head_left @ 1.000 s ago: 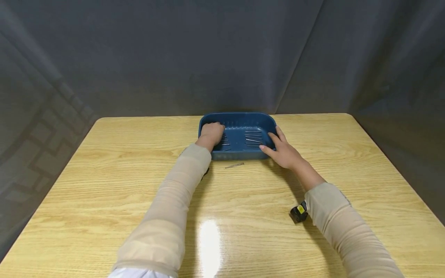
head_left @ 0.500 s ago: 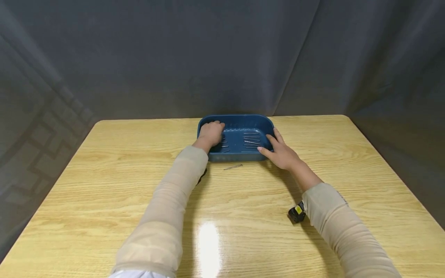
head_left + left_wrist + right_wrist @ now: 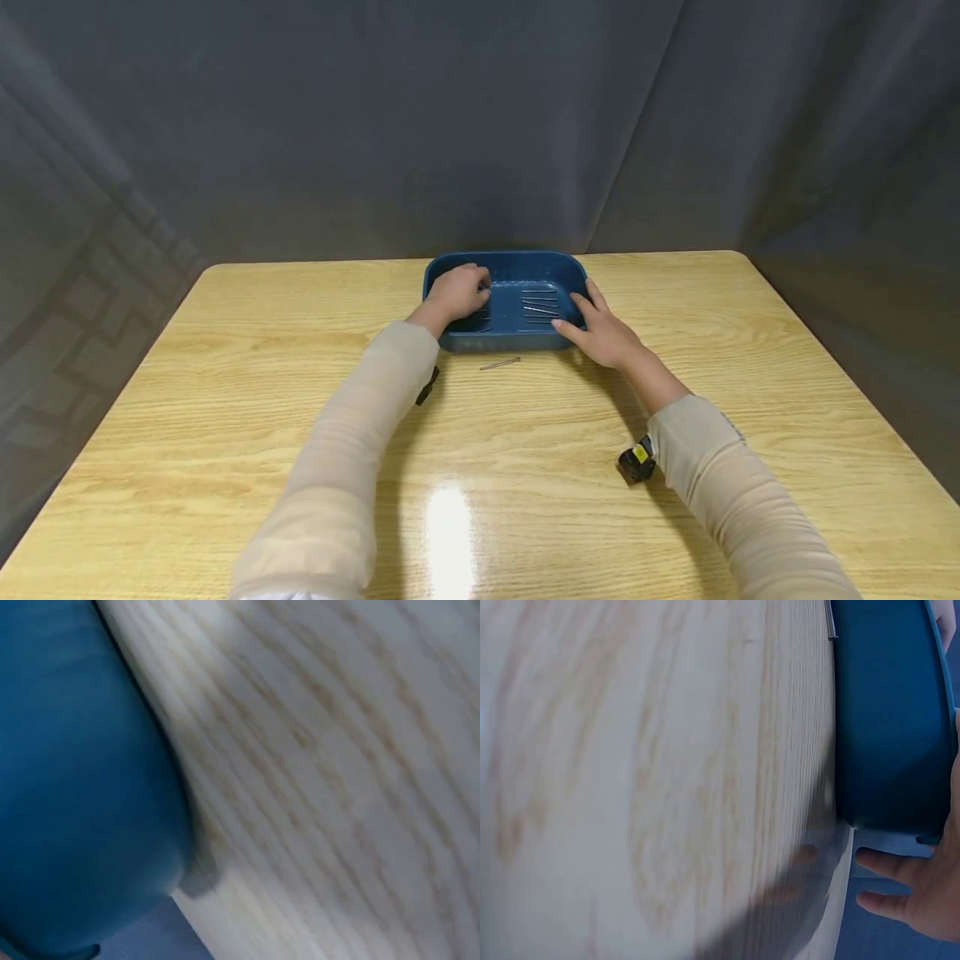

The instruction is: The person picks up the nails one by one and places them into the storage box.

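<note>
**Spotter:** Hands first. Your left hand (image 3: pixel 459 293) sits inside the blue tray (image 3: pixel 551 262) at its left end, fingers curled over the left rim and wall, so you grip the tray there. Your right hand (image 3: pixel 600 329) lies against the tray's right end with the fingers fairly straight, thumb along the near corner; it presses the wall rather than wrapping it.

**Operator:** Where does the tray stand?

**Spotter:** On the desk (image 3: pixel 225 400), toward the far edge and about mid-width, flat as far as the head view shows. Your left wrist view gives only a blurred blue wall (image 3: pixel 75 787) against the wood grain, and your right wrist view shows the tray's outer wall (image 3: pixel 885 720) with your fingertips (image 3: pixel 889 866) just past its end.

**Operator:** What is in it?

**Spotter:** Thin metal pins (image 3: pixel 538 304) lie on the tray floor in rough rows, right of your left hand. I cannot count them. One more pin (image 3: pixel 500 363) lies loose on the desk just in front of the tray's near wall, apart from it.

**Operator:** How far along would you say I am?

**Spotter:** My judgement: most pins are gathered in the tray and you have it held at both ends. The stray pin outside remains.
</note>
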